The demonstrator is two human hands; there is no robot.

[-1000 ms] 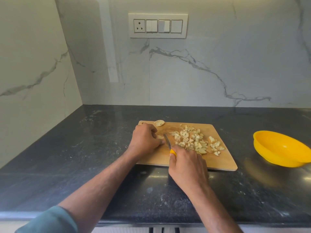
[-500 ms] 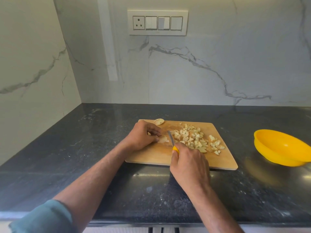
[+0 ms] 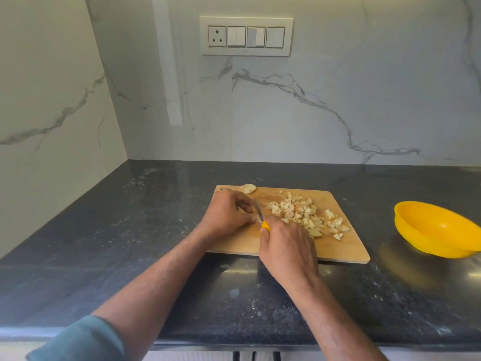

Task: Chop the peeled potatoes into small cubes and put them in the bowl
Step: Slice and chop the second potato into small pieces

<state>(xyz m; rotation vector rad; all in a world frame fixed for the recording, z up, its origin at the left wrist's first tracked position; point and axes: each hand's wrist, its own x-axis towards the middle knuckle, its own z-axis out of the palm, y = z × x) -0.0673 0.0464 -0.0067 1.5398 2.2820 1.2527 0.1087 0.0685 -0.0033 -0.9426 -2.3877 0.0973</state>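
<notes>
Two hands on cutting board: right hand grips knife; left hand curled, contents hidden.

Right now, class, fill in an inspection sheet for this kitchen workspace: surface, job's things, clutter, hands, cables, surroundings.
Surface: dark speckled countertop, pale smudges on it.
Job's things: wooden chopping board carrying a pile of potato cubes; one potato slice at its far edge; yellow bowl to the right, no cubes seen inside.
Clutter: nothing seen.
Hands: left hand curled over a piece being cut, piece mostly hidden; right hand grips a yellow-handled knife.
Cables: nothing seen.
Surroundings: marble-look walls, switch panel.
</notes>
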